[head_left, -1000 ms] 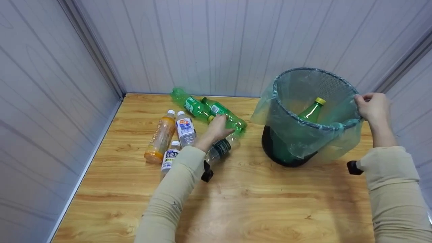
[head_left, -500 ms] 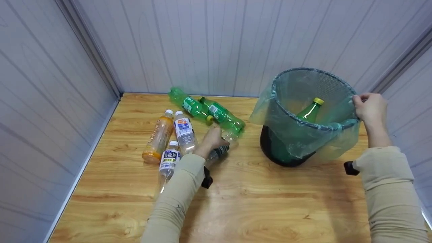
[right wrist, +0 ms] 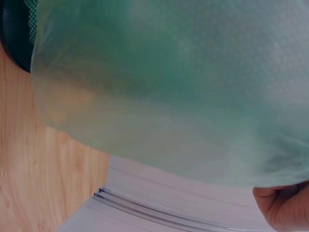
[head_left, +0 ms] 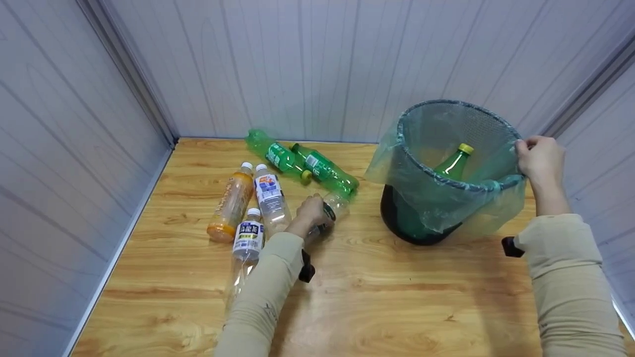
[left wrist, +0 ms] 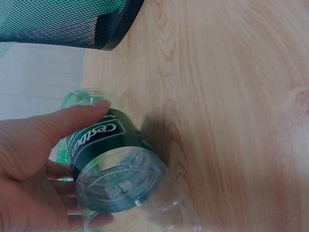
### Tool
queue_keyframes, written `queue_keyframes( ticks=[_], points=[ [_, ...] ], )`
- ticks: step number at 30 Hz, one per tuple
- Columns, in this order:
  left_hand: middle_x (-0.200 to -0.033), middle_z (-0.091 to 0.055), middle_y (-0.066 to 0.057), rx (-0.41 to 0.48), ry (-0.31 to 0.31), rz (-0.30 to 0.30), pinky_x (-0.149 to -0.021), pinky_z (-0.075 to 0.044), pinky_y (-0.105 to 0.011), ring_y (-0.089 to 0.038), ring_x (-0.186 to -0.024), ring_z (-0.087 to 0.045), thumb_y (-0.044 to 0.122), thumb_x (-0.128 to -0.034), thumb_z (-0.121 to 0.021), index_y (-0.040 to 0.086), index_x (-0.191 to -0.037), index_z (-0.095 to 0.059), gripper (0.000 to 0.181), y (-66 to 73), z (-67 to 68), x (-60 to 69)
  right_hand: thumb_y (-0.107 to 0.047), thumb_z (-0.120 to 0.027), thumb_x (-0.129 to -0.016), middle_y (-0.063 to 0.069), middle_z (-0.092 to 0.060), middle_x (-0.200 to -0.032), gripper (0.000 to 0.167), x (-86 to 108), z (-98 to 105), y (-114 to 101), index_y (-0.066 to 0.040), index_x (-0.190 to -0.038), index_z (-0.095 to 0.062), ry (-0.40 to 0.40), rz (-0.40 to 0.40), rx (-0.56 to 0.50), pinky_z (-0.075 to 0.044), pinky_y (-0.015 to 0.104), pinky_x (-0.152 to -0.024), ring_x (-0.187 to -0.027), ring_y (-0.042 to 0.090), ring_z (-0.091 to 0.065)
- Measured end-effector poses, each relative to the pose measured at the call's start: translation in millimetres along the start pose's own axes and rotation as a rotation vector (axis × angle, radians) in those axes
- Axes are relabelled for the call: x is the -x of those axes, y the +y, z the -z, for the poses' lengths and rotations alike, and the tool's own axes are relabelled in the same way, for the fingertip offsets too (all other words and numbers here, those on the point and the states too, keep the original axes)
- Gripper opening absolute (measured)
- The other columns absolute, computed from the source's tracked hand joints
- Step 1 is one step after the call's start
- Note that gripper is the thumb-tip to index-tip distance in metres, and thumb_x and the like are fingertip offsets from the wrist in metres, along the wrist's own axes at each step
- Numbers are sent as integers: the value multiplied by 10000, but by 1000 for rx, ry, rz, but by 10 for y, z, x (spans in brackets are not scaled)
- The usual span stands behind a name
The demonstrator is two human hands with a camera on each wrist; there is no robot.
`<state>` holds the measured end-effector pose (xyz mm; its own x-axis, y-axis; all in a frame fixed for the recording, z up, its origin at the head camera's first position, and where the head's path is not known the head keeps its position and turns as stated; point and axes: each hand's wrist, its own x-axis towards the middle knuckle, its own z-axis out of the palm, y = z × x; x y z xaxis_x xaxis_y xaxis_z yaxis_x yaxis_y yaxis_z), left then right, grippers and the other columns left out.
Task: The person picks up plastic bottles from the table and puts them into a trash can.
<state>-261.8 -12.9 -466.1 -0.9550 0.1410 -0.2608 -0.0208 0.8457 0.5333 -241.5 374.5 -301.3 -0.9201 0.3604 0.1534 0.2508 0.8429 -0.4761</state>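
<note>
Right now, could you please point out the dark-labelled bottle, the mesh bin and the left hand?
Dark-labelled bottle (left wrist: 107, 141): left wrist view, on its label.
Mesh bin (left wrist: 65, 28): left wrist view, on its mesh wall.
Left hand (head_left: 310, 211): head view, on the back of the hand.

"C'estbon" on dark-labelled bottle (left wrist: 108, 142), "烏龍茶" on white-capped bottle (head_left: 249, 237)

Left fingers (left wrist: 59, 170) curl inward; right fingers (head_left: 524, 152) pinch, raised higher.

Clear, dark-labelled bottle (left wrist: 113, 157) in left hand (head_left: 311, 210) — green liner (head_left: 434, 201) over bin (head_left: 393, 215)
</note>
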Motion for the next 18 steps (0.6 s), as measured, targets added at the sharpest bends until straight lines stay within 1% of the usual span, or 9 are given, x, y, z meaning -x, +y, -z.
queue_keyframes(
  ticks=[3,7,9,14,18],
  points=[
    [-991,-554,-152,-8,-1,11,-784,-434,-400,-284,-913,-530,167,-615,-799,-15,-1068,-493,576,5,-10,-1,-251,-314,-926,95,-502,-667,396,-2,-5,4,52,-897,-567,-7,-10,-13,-350,321,-497,-533,173,-417],
    [-972,-568,-138,-8,-5,15,-769,-438,-387,-270,-896,-535,164,-624,-794,-4,-1043,-516,531,1,-8,-12,-270,-311,-932,165,-524,-796,429,-8,-15,-3,71,-980,-566,-10,-17,-18,-363,338,-540,-597,200,-435],
    [-951,-566,-128,5,-4,11,-753,-442,-374,-258,-873,-533,156,-624,-793,0,-1027,-521,511,-2,2,-13,-280,-304,-934,195,-517,-863,446,-7,-18,-13,78,-1017,-556,-12,-20,-21,-368,348,-565,-645,222,-441],
    [-881,-547,-95,53,7,2,-708,-447,-353,-229,-807,-521,124,-601,-799,11,-976,-524,479,16,38,15,-282,-304,-935,204,-512,-879,446,3,-23,-29,80,-1015,-552,-17,-22,-28,-375,359,-577,-660,232,-445],
    [-836,-534,-71,45,21,-28,-657,-452,-338,-208,-759,-513,142,-608,-786,9,-957,-521,458,49,65,36,-267,-317,-935,208,-525,-846,427,10,-25,-9,81,-994,-557,-1,-12,-16,-372,353,-561,-611,207,-440]
  ],
)
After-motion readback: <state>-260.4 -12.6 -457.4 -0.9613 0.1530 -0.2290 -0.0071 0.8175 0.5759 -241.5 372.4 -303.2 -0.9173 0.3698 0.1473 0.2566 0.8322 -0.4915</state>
